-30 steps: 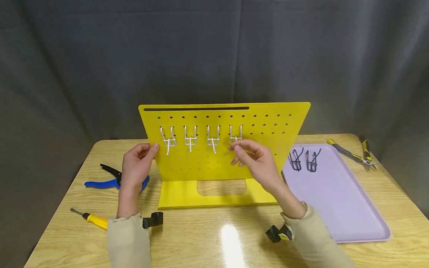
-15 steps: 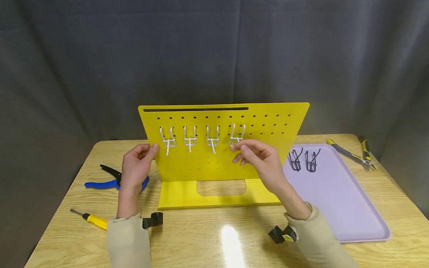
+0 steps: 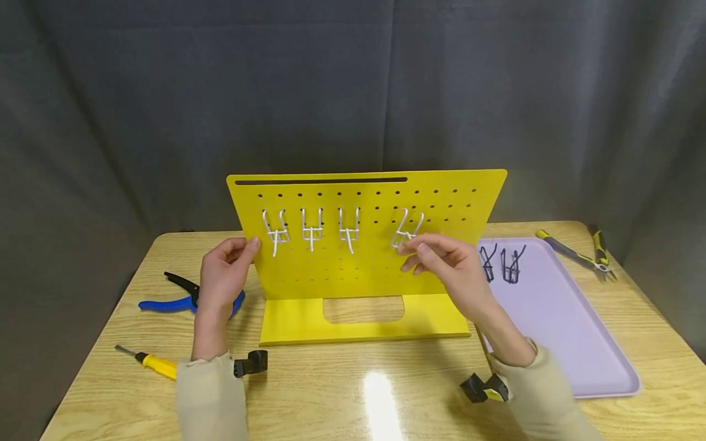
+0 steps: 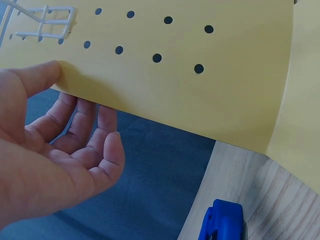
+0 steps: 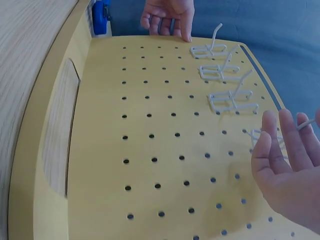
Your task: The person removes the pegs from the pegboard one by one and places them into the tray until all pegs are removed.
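A yellow pegboard (image 3: 309, 288) stands upright on its base in the middle of the table. My left hand (image 3: 225, 269) pinches its left edge, thumb on the front face and fingers behind, as the left wrist view shows. Between the thumb and fingers of my right hand (image 3: 455, 269) is a white wire pegboard hook (image 3: 407, 234), tilted in front of the board's right half. Its lower part is hidden by the fingers. Three more white hooks hang in a row to the left, the outermost hook (image 4: 55, 21) closest to my left hand.
On the right, a lilac tray (image 3: 568, 343) holds two black wire hooks (image 3: 511, 267). Pliers with yellow-and-grey handles (image 3: 568, 248) lie beyond its right edge. Blue-handled pliers (image 3: 168, 305) and a yellow screwdriver (image 3: 160, 365) lie left of the board. A dark curtain (image 3: 353, 92) hangs behind.
My right hand has drawn the fourth white hook out of its place in the row and carried it to the right, tilting it. My left hand has stayed on the board's edge.
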`<move>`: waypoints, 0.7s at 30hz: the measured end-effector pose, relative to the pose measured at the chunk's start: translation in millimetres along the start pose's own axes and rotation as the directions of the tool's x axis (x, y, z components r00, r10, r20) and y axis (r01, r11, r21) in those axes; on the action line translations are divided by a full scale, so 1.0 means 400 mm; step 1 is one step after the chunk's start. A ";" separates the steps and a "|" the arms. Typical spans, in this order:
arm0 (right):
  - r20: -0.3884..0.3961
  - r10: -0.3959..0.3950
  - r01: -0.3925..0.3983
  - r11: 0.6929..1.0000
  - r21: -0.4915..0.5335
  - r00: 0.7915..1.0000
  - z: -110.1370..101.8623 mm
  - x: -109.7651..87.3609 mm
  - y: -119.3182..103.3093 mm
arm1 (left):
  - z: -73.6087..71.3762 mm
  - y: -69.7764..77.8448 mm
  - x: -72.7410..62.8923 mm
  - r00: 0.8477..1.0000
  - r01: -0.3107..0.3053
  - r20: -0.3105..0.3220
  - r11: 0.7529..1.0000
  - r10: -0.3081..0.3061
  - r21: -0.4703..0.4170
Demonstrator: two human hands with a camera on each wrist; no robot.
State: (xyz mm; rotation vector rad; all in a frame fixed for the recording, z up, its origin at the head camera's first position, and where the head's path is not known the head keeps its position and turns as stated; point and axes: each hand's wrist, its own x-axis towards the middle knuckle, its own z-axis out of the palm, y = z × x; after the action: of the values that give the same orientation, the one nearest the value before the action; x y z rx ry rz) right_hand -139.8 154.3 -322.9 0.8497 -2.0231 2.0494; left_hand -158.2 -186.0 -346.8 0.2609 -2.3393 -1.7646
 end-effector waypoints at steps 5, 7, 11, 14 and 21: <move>0.019 -0.019 0.019 1.000 -0.008 1.000 -0.025 -0.011 -0.003 | 0.000 0.000 0.000 1.000 -0.003 0.001 1.000 0.003 0.003; 0.015 -0.017 0.017 1.000 -0.013 1.000 -0.034 -0.017 -0.005 | 0.001 0.000 0.000 1.000 -0.004 0.003 1.000 0.004 -0.001; 0.004 0.003 -0.003 1.000 -0.026 1.000 -0.053 -0.031 -0.005 | 0.000 0.002 -0.001 1.000 -0.001 0.001 1.000 0.001 0.007; -0.005 0.015 -0.016 0.999 -0.037 1.000 -0.072 -0.045 0.000 | 0.000 0.002 -0.002 1.000 0.002 0.002 1.000 -0.002 0.010; -0.042 0.054 -0.056 0.997 -0.053 0.998 -0.131 -0.087 0.009 | 0.002 0.003 -0.003 1.000 0.006 0.002 1.000 -0.006 0.006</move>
State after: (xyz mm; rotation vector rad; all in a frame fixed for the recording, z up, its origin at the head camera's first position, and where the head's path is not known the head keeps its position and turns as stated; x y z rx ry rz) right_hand -127.9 213.8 -339.4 0.7448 -2.0934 2.0124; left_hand -157.4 -184.7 -345.8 0.2674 -2.3484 -1.7612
